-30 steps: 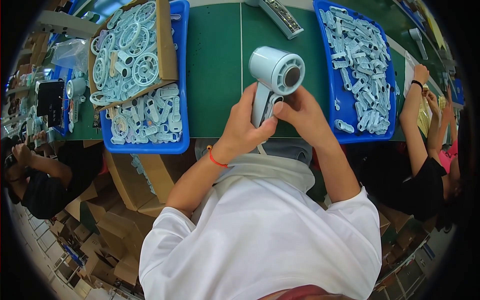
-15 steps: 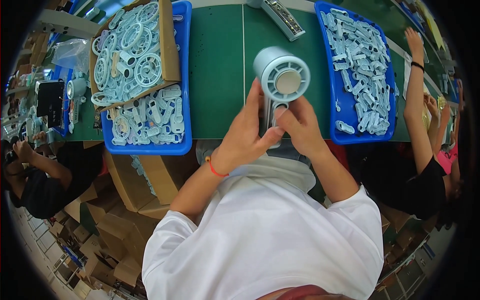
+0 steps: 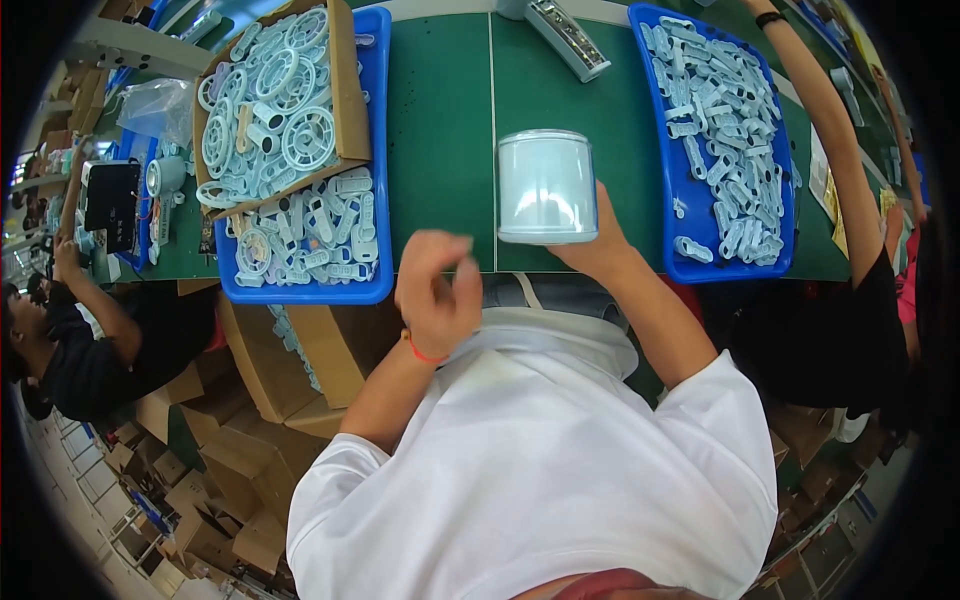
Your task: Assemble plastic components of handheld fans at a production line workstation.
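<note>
My right hand [image 3: 600,245] grips a light-blue handheld device [image 3: 546,190] from below and the right side, over the green table near its front edge. The device's drum-shaped head points up toward me, with a glossy, see-through-looking side and a pale rim. Its handle is hidden behind the head, and so are most of my right fingers. To the left and a little nearer, my left hand [image 3: 438,290] hangs apart from the device. Its fingers are bent and slightly blurred, with a gap between thumb and forefinger and nothing visible in it.
At left, a blue tray [image 3: 384,200] of pale-blue parts carries a cardboard box [image 3: 350,110] of rings and clips. Another blue tray [image 3: 672,225] of small parts stands at right. A similar opened device [image 3: 567,40] lies at the back. Co-workers sit on both sides.
My left hand has let go of the device and moved left. The device has tilted in my right hand, so the head's side shows instead of its spoked end with the round metal disc.
</note>
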Available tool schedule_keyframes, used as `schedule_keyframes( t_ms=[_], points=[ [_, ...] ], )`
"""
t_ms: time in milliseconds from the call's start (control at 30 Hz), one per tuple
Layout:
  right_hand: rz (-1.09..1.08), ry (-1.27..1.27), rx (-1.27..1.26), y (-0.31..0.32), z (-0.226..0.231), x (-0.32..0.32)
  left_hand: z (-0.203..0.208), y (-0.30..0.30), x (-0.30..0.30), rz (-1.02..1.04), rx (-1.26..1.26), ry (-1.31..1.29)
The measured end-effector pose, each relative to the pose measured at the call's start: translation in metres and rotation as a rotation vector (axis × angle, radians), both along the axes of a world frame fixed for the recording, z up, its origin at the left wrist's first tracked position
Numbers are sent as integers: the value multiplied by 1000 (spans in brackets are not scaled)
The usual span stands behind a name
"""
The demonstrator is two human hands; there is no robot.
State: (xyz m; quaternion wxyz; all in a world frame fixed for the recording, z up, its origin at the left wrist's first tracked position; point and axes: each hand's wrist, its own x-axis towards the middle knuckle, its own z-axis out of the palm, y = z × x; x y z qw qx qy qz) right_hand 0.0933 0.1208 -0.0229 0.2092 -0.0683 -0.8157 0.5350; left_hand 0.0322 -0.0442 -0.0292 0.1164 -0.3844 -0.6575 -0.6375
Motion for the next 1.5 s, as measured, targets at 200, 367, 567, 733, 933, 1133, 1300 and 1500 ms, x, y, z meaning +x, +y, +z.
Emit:
schedule_keyframes(
  t_ms=[200,367,567,733,933,1133,1300,1500],
  points=[
    [149,-380,657,-2,25,-3,53,14,-16,-48,-700,538],
    [78,-266,550,11,19,15,42,24,-28,-75,-884,438],
    [7,-181,531,3,10,18,36,33,-35,-132,-907,490],
    [-24,-65,619,4,1,20,29,34,-36,-110,-840,559],
    [-89,-73,777,-6,-7,21,27,35,-37,-107,-889,664],
    [-128,-18,791,-5,-13,18,19,36,-41,-70,-799,720],
    [-130,-41,804,-7,-14,20,26,38,-41,-92,-893,721],
    [-41,-132,488,-2,5,20,31,35,-42,-138,-865,570]
  ],
)
